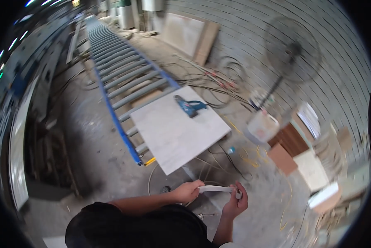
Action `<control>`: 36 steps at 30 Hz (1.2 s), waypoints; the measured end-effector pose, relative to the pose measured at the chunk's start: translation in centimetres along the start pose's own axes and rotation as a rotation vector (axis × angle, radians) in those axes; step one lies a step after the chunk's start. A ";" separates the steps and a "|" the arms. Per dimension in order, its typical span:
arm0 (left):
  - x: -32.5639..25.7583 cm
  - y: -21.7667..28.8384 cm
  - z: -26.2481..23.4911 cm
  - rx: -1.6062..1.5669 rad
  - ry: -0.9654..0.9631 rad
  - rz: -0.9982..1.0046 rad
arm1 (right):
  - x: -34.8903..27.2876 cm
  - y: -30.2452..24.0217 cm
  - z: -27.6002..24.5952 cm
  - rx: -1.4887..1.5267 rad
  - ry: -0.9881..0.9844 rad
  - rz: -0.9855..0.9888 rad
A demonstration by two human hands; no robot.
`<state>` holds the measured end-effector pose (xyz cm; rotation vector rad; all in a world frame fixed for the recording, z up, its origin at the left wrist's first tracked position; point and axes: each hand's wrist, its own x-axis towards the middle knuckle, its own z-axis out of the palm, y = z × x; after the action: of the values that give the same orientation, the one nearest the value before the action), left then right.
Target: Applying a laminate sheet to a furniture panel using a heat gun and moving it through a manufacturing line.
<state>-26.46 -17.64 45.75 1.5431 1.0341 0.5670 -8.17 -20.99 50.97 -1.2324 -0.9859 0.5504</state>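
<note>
A narrow white strip point(215, 188), bowed slightly upward, spans the gap between my two hands. One end is pinched in the fingers of my left hand point(187, 192). The other end runs into my right hand point(236, 203), whose thumb and fingers close on it; a small curled part shows there. Whether the strip is tape or some other band I cannot make out. Beyond my hands a pale square slab point(175, 134) lies on the near end of a roller conveyor point(125, 84). On the slab's far part rests a blue cordless power tool point(187, 106), blurred, its head pointing left.
A pedestal fan point(293, 49) stands by the block wall at right, near a whitish plastic jug point(263, 126). Boards and boxes point(313, 165) are piled at the right. Hoses and cables point(218, 82) cross the floor. Leaning boards point(185, 35) stand farther back; machinery point(28, 124) lines the left.
</note>
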 end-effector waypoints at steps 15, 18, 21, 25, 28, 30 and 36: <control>-6.9 -3.9 -12.6 0.297 0.555 0.034 | 2.1 -0.6 18.8 0.201 -0.482 0.135; -8.2 -3.1 -12.4 0.351 0.464 -0.104 | 2.9 -2.6 20.8 0.267 -0.498 0.270; -8.3 -2.1 -10.4 0.447 0.623 -0.144 | 4.7 -1.4 21.3 0.337 -0.643 0.326; -8.4 -0.5 -6.9 0.417 0.724 -0.153 | 6.7 0.1 21.5 0.461 -0.832 0.387; -8.7 0.6 -4.1 0.287 0.780 -0.151 | 7.8 0.6 21.8 0.494 -1.002 0.457; -9.0 1.1 -2.1 0.203 0.829 -0.166 | 7.7 0.5 21.8 0.518 -1.097 0.493; -10.1 2.0 3.6 0.081 1.073 -0.171 | 4.7 -1.6 22.1 0.538 -1.392 0.580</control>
<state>-27.94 -28.08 48.59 1.1523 1.9754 1.2992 -24.92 -6.14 54.45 -0.4886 -1.4127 2.1400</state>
